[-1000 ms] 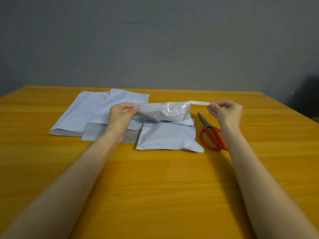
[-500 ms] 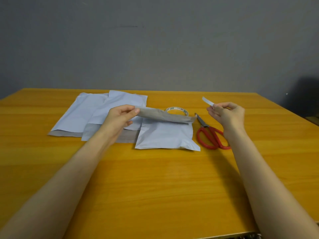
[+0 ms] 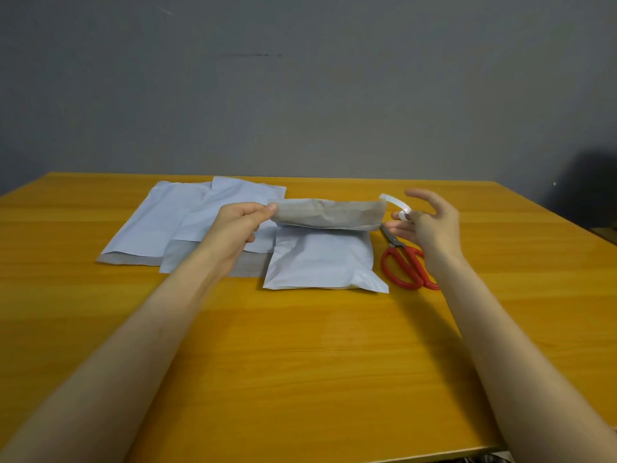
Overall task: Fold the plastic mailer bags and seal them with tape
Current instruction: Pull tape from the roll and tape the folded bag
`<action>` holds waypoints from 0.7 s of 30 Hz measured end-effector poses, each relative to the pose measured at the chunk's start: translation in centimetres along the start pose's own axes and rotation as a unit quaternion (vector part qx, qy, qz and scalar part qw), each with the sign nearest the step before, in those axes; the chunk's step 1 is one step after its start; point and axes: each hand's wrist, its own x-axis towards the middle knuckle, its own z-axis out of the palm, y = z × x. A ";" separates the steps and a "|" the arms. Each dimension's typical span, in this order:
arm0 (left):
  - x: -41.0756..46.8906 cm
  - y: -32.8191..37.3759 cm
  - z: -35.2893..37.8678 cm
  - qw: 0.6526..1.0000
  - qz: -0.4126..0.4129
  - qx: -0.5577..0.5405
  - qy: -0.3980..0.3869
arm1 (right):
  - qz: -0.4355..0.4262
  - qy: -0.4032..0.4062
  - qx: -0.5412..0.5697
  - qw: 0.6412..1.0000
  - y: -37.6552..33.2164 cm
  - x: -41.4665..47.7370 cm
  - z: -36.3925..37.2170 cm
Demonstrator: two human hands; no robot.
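Head cam, single view.

L hand (image 3: 238, 225) was raised above the table (image 3: 300, 362), thumb and fingers curled and clamped on the left end of a folded grey mailer (image 3: 329, 213). The mailer was held roughly level in the air, rolled or folded into a long narrow bundle with creased surface, directly at 12 o'clock of the filled white mailer (image 3: 320, 262) and overlapping that mailer's far edge in view. Whether the two touched, couldn't tell.

R hand (image 3: 430, 225) hung at 3 o'clock of the grey mailer, just beside its right end and apart from it. Upper fingers were spread and loosely straight. A short clear tape strip (image 3: 394, 203) ran from near the bundle's upper right corner down to the lower fingertips (image 3: 402, 216). Pinched there or only stuck to a tip: couldn't tell.

The filled white mailer lay flat on the table approx. centre, puffy, mouth end toward 12.

Red-handled scissors (image 3: 405, 265) lay at 3 o'clock of it, just beside, blades toward 11, handles partly under the R wrist in view.

Flat white mailers (image 3: 160, 222) lay overlapped at 9 to 10 o'clock of the filled one, grey flaps toward 6, partly behind the L forearm.

Grey wall (image 3: 300, 95) stood behind the table at 12.
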 end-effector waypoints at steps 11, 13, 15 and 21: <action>2.8 0.9 1.3 0.989 -0.148 -0.015 0.017 | 0.026 -0.186 -0.093 0.978 1.3 0.9 0.7; 3.0 1.1 1.5 0.985 -0.173 -0.015 0.019 | 0.015 -0.151 -0.122 0.981 1.5 0.9 1.2; 3.2 1.2 1.4 0.981 -0.196 -0.007 0.002 | 0.033 -0.119 -0.102 0.987 1.8 1.3 1.7; 3.1 1.2 -0.1 0.965 -0.221 0.043 -0.135 | 0.042 -0.039 -0.138 0.989 3.1 2.1 2.8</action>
